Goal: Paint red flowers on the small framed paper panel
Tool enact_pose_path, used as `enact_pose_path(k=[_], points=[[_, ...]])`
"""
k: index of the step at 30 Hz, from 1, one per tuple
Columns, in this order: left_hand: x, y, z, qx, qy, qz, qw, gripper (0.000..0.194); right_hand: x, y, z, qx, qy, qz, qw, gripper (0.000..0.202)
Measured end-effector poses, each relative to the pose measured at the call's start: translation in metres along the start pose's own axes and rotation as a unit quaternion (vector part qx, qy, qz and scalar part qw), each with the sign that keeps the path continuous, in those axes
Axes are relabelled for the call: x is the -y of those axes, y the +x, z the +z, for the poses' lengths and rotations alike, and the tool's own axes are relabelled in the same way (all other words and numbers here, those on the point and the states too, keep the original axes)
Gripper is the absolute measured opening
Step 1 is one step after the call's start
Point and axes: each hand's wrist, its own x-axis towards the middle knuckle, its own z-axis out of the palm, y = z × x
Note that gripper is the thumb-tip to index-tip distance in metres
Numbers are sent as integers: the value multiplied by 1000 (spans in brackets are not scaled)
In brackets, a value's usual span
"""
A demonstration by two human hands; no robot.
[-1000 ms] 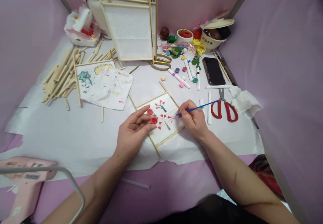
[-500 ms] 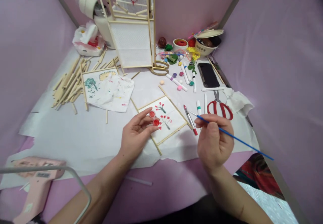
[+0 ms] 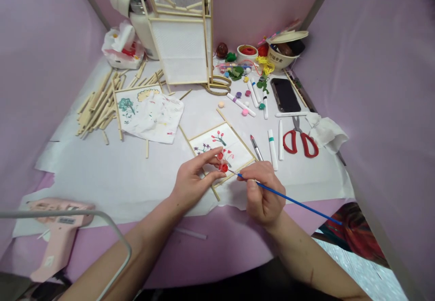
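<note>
Between the thumb and fingers of my left hand (image 3: pixel 196 175) is a small paint pot (image 3: pixel 224 168) of red paint, its lid flipped open. My right hand (image 3: pixel 265 193) pinches a thin blue paintbrush (image 3: pixel 292 200), handle slanting down to the right. The bristle end is at the pot's rim; whether it touches the paint I cannot tell. Beneath the left hand lies a white panel (image 3: pixel 243 149) in a wooden stick frame, painted with red flowers and small purple ones. My left fingers hide part of it. A silver and red pen (image 3: pixel 256 147) lies just beyond the right hand.
Red-handled scissors (image 3: pixel 301 143), markers (image 3: pixel 272 149) and a phone (image 3: pixel 285 95) lie on the right. A stick-framed lantern (image 3: pixel 181 52) stands at the back. Wooden sticks (image 3: pixel 98 106) and a stained tissue (image 3: pixel 152 117) are on the left, a pink glue gun (image 3: pixel 59 233) at front left.
My right hand has moved left and down, bringing the brush tip to the paint pot. My left hand has shifted right with the pot, uncovering purple flowers. The whole view has shifted slightly.
</note>
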Motion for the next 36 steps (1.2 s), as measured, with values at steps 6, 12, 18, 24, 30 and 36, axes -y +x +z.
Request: enact_pose_path(k=[6,12,18,24,30,36], points=[[-1,-1,-1,25,88,71,993,52,-1,2,-2,16,-33,-17,999,16],[-1,0,-1,39,126,116,985,48,-2,5,-3,37,-49,-15,998,14],[-2,0,0,38,126,117,984,48,0,4,-1,38,-51,-13,998,14],[0,-1,0,20,85,73,994,51,-4,9,-10,-69,54,62,994,16],[2,2,0,-24,-47,-13,999,53,-40,34,-24,25,61,214,975,18],[1,5,0,-42,-109,-48,992,54,-55,28,-12,91,-37,135,986,17]])
